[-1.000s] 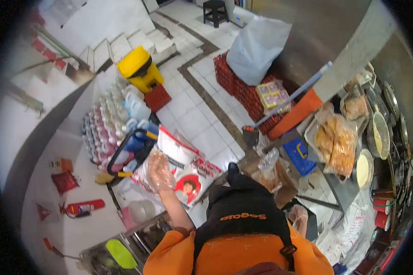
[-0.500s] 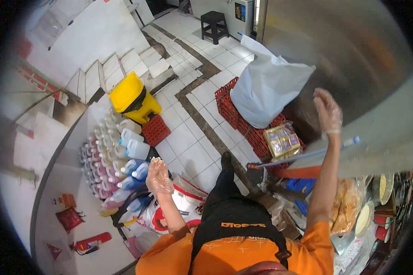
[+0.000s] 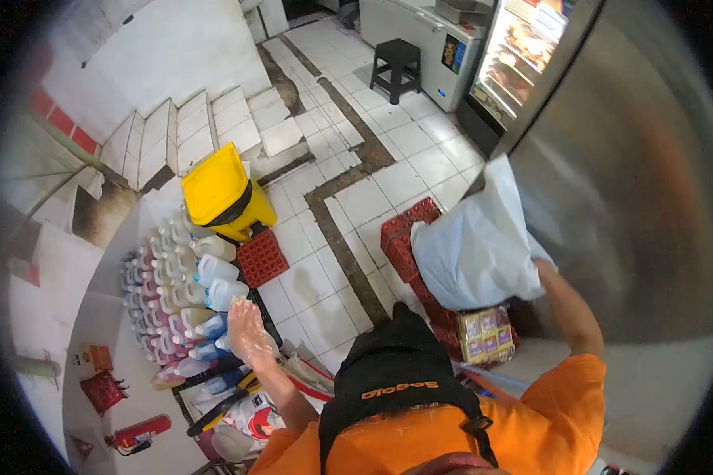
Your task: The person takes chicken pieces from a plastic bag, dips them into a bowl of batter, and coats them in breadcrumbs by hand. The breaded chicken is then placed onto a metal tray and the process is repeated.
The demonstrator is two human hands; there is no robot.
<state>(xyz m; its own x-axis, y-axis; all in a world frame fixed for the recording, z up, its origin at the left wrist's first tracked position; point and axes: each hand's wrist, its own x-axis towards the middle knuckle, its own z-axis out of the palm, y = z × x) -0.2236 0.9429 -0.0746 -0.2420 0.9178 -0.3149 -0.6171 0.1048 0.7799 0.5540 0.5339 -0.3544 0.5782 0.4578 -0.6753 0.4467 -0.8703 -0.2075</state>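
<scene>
My left hand (image 3: 249,331), in a clear plastic glove with pale residue on the fingertips, is held out over the floor near the plastic jugs (image 3: 218,281). Its fingers are stretched out and hold nothing. My right hand (image 3: 540,273) is at the right side of a large white bag (image 3: 471,249), with its fingers hidden behind or inside the plastic. The bag rests on red plastic crates (image 3: 404,237). Beside it lies a clear-wrapped pack of yellow and purple packets (image 3: 486,336).
A yellow bin (image 3: 226,194) and a red crate (image 3: 263,258) stand left of centre. Farther back are a black stool (image 3: 396,70), a chest freezer (image 3: 451,59) and a lit display fridge (image 3: 523,55). A metal wall (image 3: 634,158) rises at right. A fire extinguisher (image 3: 142,430) is at lower left.
The view has shifted forward. My right hand has gone from raised in the air to the white bag's side. My left hand remains out over the floor, slightly farther left.
</scene>
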